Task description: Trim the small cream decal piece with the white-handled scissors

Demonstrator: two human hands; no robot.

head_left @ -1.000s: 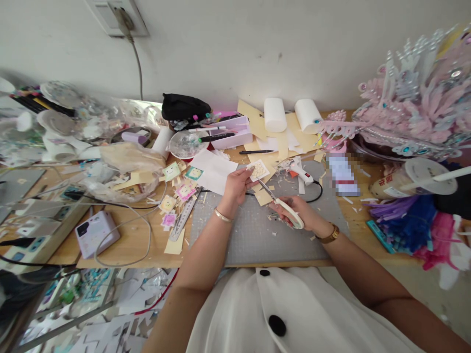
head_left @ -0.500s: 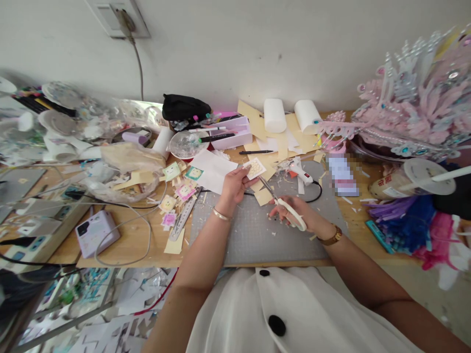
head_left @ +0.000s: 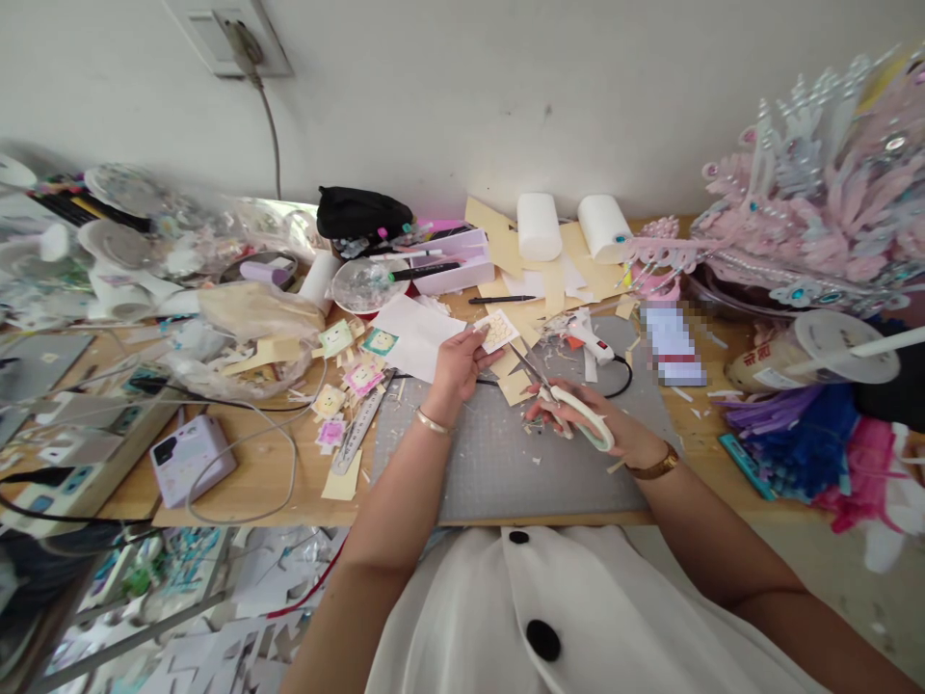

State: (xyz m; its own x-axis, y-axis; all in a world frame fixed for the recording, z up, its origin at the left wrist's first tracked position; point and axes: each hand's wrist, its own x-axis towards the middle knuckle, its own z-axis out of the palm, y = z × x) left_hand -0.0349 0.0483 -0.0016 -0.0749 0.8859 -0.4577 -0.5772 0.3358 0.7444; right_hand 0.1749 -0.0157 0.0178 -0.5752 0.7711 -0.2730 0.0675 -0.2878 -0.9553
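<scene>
My left hand [head_left: 461,363] pinches a small white paper square [head_left: 499,331] with a pale yellow pattern on it. Over the grey cutting mat [head_left: 498,463], my right hand [head_left: 578,419] grips a pair of scissors [head_left: 584,413] with white handles. The parted blades point up and left, their tips close to the paper's lower right edge. Whether they touch it I cannot tell. Beneath the left fingers and to their left lies a white sheet [head_left: 415,333]. Several small drawn squares with faces, one of them green [head_left: 380,340], lie further left near a steel ruler [head_left: 359,434].
A glue gun [head_left: 589,333] with a black cord lies behind the scissors. Two white rolls [head_left: 539,227] and a lilac pen box [head_left: 462,262] stand by the wall. Pink crowns [head_left: 809,222] and a lidded drink cup [head_left: 787,361] are at right, power strips [head_left: 87,443] at left.
The scissors and my right hand have shifted slightly to the right, and the scissor handles look turned. The paper in my left hand has tilted a little and stays nearly in place.
</scene>
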